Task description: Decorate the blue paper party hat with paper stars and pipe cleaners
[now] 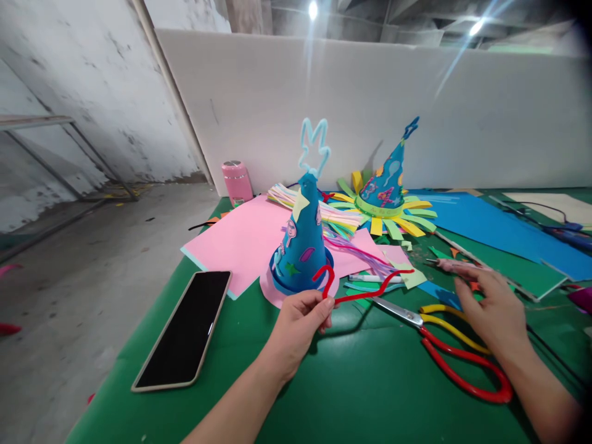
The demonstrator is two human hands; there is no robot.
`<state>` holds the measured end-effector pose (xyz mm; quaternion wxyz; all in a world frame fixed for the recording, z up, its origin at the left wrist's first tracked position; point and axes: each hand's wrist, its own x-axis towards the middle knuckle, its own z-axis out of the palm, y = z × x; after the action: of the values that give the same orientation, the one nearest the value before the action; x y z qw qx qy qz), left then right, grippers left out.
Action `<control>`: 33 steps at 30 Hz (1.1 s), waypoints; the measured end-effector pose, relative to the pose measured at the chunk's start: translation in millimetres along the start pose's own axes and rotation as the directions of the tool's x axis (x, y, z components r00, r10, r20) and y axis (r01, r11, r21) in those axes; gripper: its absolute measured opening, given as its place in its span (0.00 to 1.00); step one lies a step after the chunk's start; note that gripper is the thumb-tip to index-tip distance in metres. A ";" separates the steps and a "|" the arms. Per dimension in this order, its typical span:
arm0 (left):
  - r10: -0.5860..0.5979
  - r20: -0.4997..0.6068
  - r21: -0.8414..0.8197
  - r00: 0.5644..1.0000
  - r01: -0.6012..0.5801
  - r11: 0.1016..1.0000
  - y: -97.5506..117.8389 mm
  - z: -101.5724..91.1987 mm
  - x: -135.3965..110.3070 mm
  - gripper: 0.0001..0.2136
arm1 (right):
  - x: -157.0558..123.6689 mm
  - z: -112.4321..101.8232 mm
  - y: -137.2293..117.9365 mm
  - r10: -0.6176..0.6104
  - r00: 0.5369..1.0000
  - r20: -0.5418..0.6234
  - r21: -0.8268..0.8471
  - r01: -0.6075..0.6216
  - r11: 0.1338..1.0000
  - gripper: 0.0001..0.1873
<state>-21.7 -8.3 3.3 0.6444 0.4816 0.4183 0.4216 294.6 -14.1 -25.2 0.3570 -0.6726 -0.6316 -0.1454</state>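
My left hand [303, 324] pinches a bent red pipe cleaner [358, 297] between thumb and fingertips; one end curls into a hook, the other stretches right. Just behind it stands a blue cone party hat [300, 237] with stickers, a pink brim and a light blue pipe-cleaner shape [314, 145] on its tip. My right hand [494, 308] is at the right, thumb and fingers apart, its fingers at a pink pen-like tool with a metal tip [451, 265]. Whether they grip it is partly hidden. Below that hand lie scissors [419, 319] with red and yellow handles.
A phone [185, 333] lies at the table's left edge. Further back are pink paper [240, 231], a pink bottle [237, 183], paper strips [333, 213], a second decorated cone hat [383, 182] and blue sheets [490, 222]. A white board [370, 111] stands behind the green table [361, 394].
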 end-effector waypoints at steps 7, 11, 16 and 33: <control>0.001 0.016 0.019 1.000 -0.002 1.000 -2.1 0.2 -0.1 0.14 | -1.0 -6.5 -4.7 0.071 0.997 -0.005 -0.043 -0.071 0.997 0.08; 0.008 0.007 0.042 1.000 -0.008 0.999 -3.7 0.1 0.3 0.14 | 0.2 -4.3 -3.5 0.009 1.000 -0.018 -0.027 -0.009 1.000 0.08; -0.008 0.005 0.027 1.000 0.007 1.000 -6.6 -2.0 3.0 0.14 | 5.5 -7.5 -21.1 -0.053 0.993 -0.110 0.017 0.055 0.998 0.10; -0.066 -0.010 0.103 0.998 0.067 0.992 -8.0 -3.1 3.8 0.13 | 10.4 22.1 -149.4 -0.585 0.702 0.406 0.578 0.299 0.760 0.07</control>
<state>-22.4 -5.3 -5.5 0.6311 0.4988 0.4575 0.3790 148.2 0.4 10.4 0.2578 -0.3986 -0.8700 0.1335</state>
